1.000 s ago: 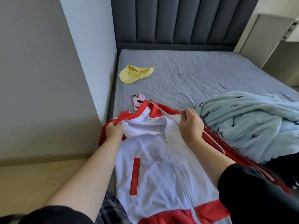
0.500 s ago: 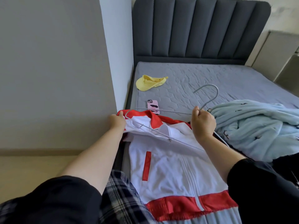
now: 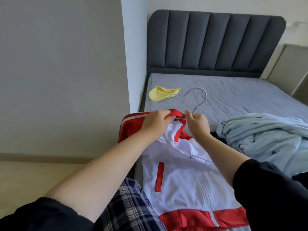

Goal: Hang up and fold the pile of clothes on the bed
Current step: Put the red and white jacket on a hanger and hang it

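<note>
A white and red zip jacket point(image 3: 180, 179) lies at the near left corner of the grey bed point(image 3: 233, 95). Its red left shoulder hangs over the bed's edge. My left hand point(image 3: 155, 122) grips the red collar. My right hand point(image 3: 197, 125) pinches the neck of a grey wire hanger point(image 3: 199, 99), whose hook stands above the collar. One hanger arm shows across the jacket's chest; the other is hidden inside the shoulder. A light blue fleece garment point(image 3: 263, 137) lies bunched at the right.
A yellow cap point(image 3: 162, 94) lies on the mattress near the wall. A padded dark headboard point(image 3: 216, 42) stands at the far end. A grey wall point(image 3: 63, 72) runs along the left, with wooden floor point(image 3: 30, 179) below. Dark clothing point(image 3: 301, 177) lies under the blue fleece.
My left hand moved right along the collar to the hanger's neck. The left shoulder now covers one hanger arm. The hanger's hook stands upright. The pink phone is now out of sight.
</note>
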Demonstrator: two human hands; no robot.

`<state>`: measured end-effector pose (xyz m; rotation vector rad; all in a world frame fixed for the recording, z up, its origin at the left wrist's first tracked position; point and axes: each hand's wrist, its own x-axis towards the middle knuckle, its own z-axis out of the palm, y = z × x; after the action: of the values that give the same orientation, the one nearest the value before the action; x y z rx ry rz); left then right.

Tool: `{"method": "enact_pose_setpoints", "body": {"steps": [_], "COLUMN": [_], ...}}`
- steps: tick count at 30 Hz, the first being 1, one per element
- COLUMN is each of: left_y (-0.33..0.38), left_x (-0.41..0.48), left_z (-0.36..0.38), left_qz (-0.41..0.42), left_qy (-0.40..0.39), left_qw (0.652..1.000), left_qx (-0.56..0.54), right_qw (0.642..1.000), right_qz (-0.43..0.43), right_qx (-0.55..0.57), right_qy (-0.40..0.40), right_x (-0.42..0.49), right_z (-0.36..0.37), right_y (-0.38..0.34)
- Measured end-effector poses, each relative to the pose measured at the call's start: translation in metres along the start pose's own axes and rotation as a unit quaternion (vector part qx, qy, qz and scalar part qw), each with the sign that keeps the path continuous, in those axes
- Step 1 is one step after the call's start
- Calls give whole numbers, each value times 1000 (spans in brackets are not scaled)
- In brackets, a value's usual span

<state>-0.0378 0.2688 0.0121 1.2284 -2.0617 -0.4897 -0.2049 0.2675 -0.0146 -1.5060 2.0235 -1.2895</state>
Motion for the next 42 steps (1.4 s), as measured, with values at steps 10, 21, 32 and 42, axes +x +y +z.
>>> {"method": "enact_pose_setpoints", "body": {"steps": [10, 21, 32, 42], "left_y": [3, -11, -20, 1], "left_x": [-11, 2, -7, -21], "left_z": [-34, -39, -32, -36], "left_qz": [179, 72, 5, 92], "left_qy": [126, 122, 196, 196], "left_qw": [962, 977, 979, 976], "left_qx": [160, 158, 64, -18], "right_qw": [984, 971, 957, 988], "right_qz": [-99, -172, -244, 138], "right_qx": [145, 55, -150, 65], "right_qy": [3, 156, 43, -27], "right_x": [2, -7, -43, 7], "right_z": [-7, -15, 3, 42], "right_y": [-66, -50, 66, 43]}}
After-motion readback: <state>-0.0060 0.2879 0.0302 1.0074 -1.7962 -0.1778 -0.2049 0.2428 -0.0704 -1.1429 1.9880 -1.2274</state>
